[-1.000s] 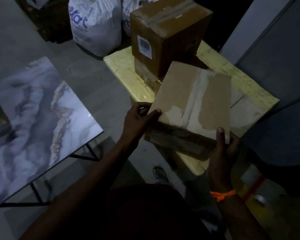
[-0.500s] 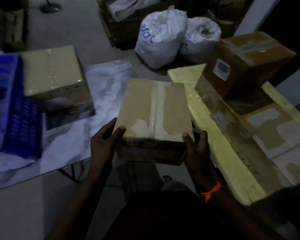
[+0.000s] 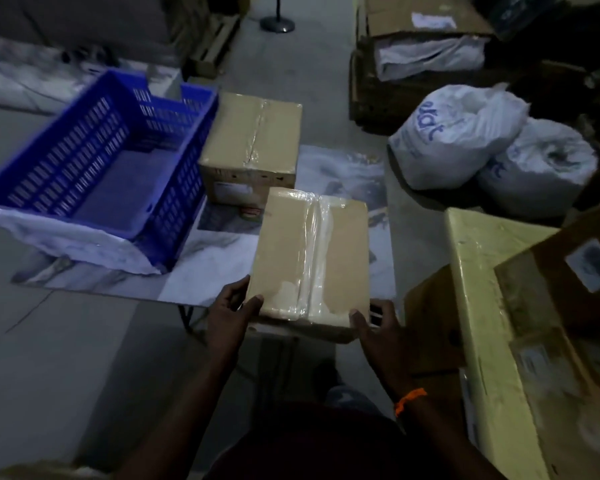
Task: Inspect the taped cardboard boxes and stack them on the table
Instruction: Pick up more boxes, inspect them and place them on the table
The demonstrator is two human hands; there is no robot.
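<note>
A taped cardboard box (image 3: 309,254) is held over the near right corner of the marble-patterned table (image 3: 208,265). My left hand (image 3: 231,311) grips its near left corner and my right hand (image 3: 378,329) grips its near right corner. Clear tape runs down the middle of its top. A second taped cardboard box (image 3: 253,140) stands on the table just behind it, beside the blue crate. Whether the held box touches the tabletop is unclear.
A blue slotted crate (image 3: 97,164) fills the table's left part. At the right a yellow wrapped slab (image 3: 492,323) carries more cardboard boxes (image 3: 568,271). Two white sacks (image 3: 465,133) lie on the floor behind it. Open cartons (image 3: 426,46) stand at the back.
I have carried the box leftward from the yellow slab to the marble table. The view swung left, bringing the blue crate and the second box into sight.
</note>
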